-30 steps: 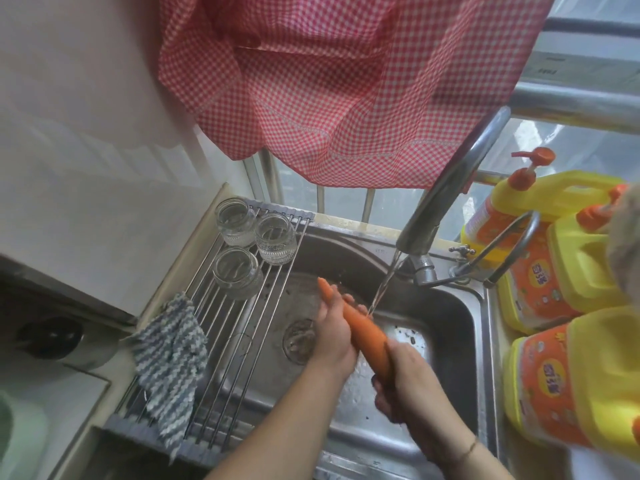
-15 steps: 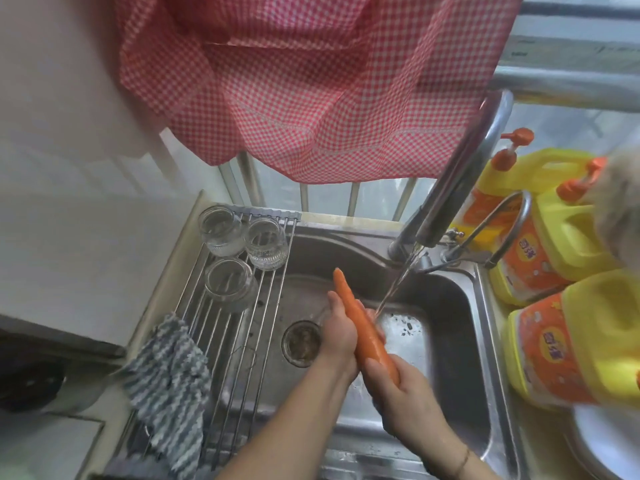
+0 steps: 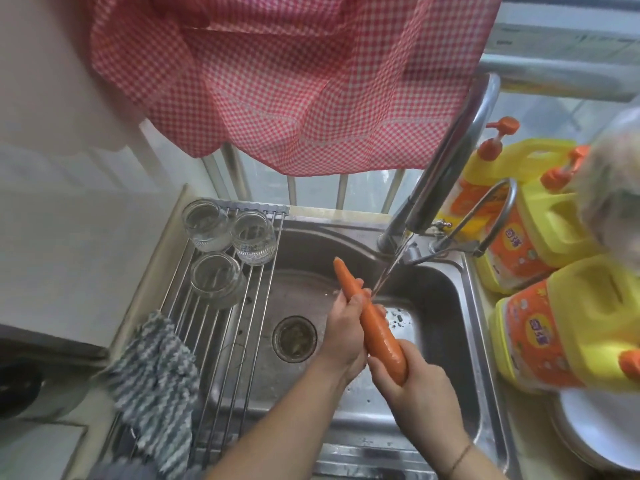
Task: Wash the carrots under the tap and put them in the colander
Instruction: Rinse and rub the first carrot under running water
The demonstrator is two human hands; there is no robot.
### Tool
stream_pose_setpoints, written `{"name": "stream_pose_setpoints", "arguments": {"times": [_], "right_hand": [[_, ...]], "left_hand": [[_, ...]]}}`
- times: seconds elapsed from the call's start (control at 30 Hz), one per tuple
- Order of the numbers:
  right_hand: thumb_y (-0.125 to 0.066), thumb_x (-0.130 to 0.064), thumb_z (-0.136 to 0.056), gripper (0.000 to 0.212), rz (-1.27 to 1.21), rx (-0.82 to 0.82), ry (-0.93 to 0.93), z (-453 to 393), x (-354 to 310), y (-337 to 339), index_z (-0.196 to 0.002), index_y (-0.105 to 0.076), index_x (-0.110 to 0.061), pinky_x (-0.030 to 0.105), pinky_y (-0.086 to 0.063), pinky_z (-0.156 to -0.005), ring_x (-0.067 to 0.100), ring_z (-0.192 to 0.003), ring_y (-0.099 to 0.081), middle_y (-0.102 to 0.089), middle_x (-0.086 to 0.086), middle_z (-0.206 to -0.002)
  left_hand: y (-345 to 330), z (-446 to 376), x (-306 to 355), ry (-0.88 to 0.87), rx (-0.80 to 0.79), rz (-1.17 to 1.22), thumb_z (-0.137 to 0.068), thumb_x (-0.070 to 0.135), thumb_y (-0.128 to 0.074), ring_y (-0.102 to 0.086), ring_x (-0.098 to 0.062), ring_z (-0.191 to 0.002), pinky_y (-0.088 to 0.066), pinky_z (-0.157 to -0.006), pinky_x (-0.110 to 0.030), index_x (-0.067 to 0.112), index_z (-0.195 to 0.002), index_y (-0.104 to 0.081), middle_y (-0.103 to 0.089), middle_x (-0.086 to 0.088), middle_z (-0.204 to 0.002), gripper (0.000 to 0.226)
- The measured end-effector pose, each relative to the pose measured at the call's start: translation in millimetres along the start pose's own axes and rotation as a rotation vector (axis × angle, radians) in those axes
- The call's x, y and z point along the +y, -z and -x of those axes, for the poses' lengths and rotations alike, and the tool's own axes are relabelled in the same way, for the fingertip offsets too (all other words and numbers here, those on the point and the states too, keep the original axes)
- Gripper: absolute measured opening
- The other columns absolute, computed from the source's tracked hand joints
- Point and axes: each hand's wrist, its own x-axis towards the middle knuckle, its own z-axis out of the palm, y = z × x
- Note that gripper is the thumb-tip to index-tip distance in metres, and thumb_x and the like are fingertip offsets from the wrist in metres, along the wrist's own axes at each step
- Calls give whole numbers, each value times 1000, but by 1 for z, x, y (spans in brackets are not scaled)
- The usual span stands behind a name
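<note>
- The carrot [image 3: 372, 323] sits over the steel sink [image 3: 446, 306], slanting from its thick end near the person up to its thin tip pointing at the far wall.
- The right hand [image 3: 412, 386] curls round the thick lower end — a firm hold.
- The left hand [image 3: 344, 327] wraps its fingers about the carrot's middle, thumb side towards the drain [image 3: 294, 338].
- A thin stream from the tap [image 3: 446, 161] lands right where the left fingers meet the carrot.
- Three upturned glasses [image 3: 230, 251] and a striped cloth [image 3: 156, 386] rest on the wire rack [image 3: 239, 334] over the sink's left side.
- Yellow detergent jugs [image 3: 568, 323] stand on the right — beside the basin.
</note>
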Motion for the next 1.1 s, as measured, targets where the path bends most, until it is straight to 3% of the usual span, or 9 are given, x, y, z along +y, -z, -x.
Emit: {"name": "stream_pose_setpoints", "arguments": {"times": [0.13, 0.2, 0.3, 0.4, 0.5, 0.63, 0.83, 1.0, 1.1], "right_hand": [[-52, -65, -83, 41, 154, 15, 68, 6, -3, -6, -109, -52, -33, 30, -33, -59, 22, -79, -67, -68, -3, -77], [-51, -66, -83, 43, 172, 12, 113, 7, -1, -7, -109, -52, -32, 29, -33, -58, 22, -77, -67, -70, -3, -77], [-54, -63, -83, 36, 30, -32, 86, 6, 3, -7, -105, -52, -35, 30, -37, -57, 20, -70, -65, -60, -8, -64], [-59, -58, -82, 26, -128, -49, 32, 4, 8, -4, -95, -56, -36, 33, -45, -56, 14, -57, -57, -58, -7, -56], [-63, -55, -81, 21, -230, -51, 24, 3, 12, -2, -89, -60, -36, 36, -48, -57, 11, -53, -56, -63, -4, -59], [-67, -46, -82, 13, -286, -53, 35, 3, 14, 1, -86, -61, -35, 30, -45, -53, 8, -50, -53, -64, -8, -63], [-66, -52, -79, 18, -237, -42, 62, 3, 19, 3, -90, -59, -40, 31, -47, -53, 12, -53, -58, -65, -10, -65], [-59, -64, -75, 24, -160, -34, 82, 2, 21, 5, -90, -54, -46, 35, -51, -54, 13, -53, -60, -64, -7, -61], [-56, -67, -76, 27, -91, -44, 90, 0, 20, 6, -95, -48, -49, 30, -50, -55, 12, -55, -60, -63, -6, -60]], "left_hand": [[-8, 3, 4, -15, 84, -29, -102, 35, -49, -49, -15, -52, -44, -51, -29, 15, -84, -46, -47, -1, -69, 27], [-9, 3, 7, 27, 101, 12, -101, 38, -49, -47, -14, -47, -42, -49, -27, 16, -78, -45, -43, -1, -65, 32], [-3, 6, 8, 68, 35, 39, -102, 34, -49, -50, -16, -55, -44, -57, -32, 15, -87, -47, -47, -3, -70, 24], [10, 9, 9, 76, -112, 43, -102, 18, -50, -58, -21, -73, -49, -74, -39, 12, -112, -48, -54, -7, -87, 12], [15, 11, 15, 118, -213, 69, -94, 10, -53, -60, -24, -87, -48, -88, -42, 12, -132, -42, -53, -9, -103, 39], [15, 15, 18, 151, -259, 132, -87, 3, -50, -62, -25, -97, -48, -93, -41, 11, -145, -34, -49, -12, -116, 60], [17, 17, 19, 181, -315, 202, -85, -3, -44, -54, -36, -121, -32, -115, -52, 9, -147, -33, -55, -18, -128, 64], [12, 18, 22, 184, -270, 196, -95, 5, -39, -57, -37, -118, -32, -113, -54, 6, -136, -41, -58, -20, -122, 41], [8, 18, 24, 187, -203, 141, -99, 7, -35, -62, -38, -108, -42, -106, -52, 9, -118, -44, -62, -20, -108, 21]]}}
